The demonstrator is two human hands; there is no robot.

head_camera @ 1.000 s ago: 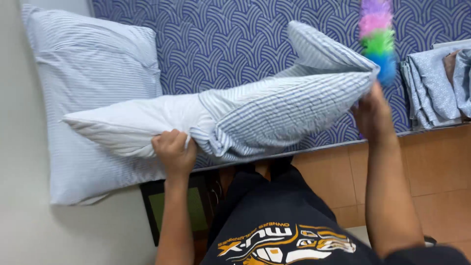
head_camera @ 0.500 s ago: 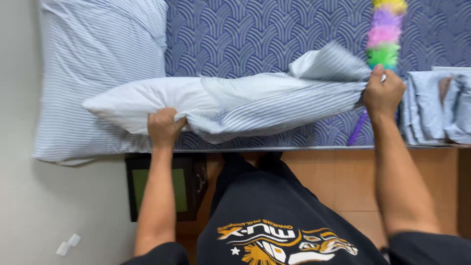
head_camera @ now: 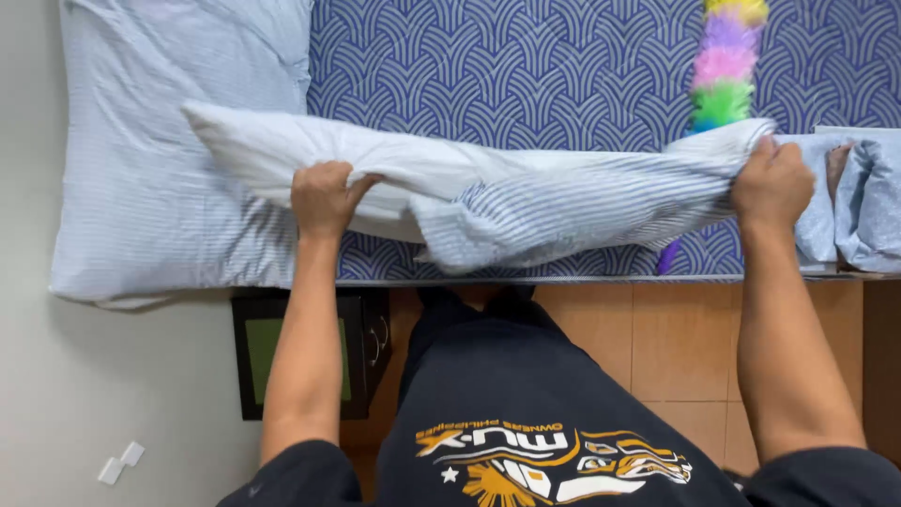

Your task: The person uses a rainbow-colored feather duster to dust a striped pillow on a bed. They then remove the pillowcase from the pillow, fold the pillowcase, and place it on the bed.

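Left hand [head_camera: 324,195]: fingers curled shut, pinching a fold of the pillowcase [head_camera: 563,202] together with the pillow [head_camera: 282,150] inside it. Thumb points right, knuckles up. Grip sits about a third of the way along from the pillow's closed left tip.

Right hand [head_camera: 771,183]: fingers closed into a fist over the far right end of the pillowcase, fabric bunched under the knuckles.

Pillow is stretched sideways between the two hands, held over the near edge of the mattress [head_camera: 526,66]. Left part shows plain white pillow; the striped case covers the middle and right part, loose and wrinkled, with a flap hanging down near the middle.

Mattress cover: blue with a white arch pattern. A second pillow [head_camera: 160,188] in a pale striped case lies flat at the left end, the held pillow's tip overlapping it.

A duster [head_camera: 723,66] with yellow, purple, pink and green fluff lies on the mattress behind the right hand; its purple handle end shows below the pillowcase.

Folded pale blue linen [head_camera: 868,202] lies at the right edge, just beside the right hand.

Below the bed edge: wooden floor [head_camera: 676,347], a dark cabinet [head_camera: 361,357] by the left forearm
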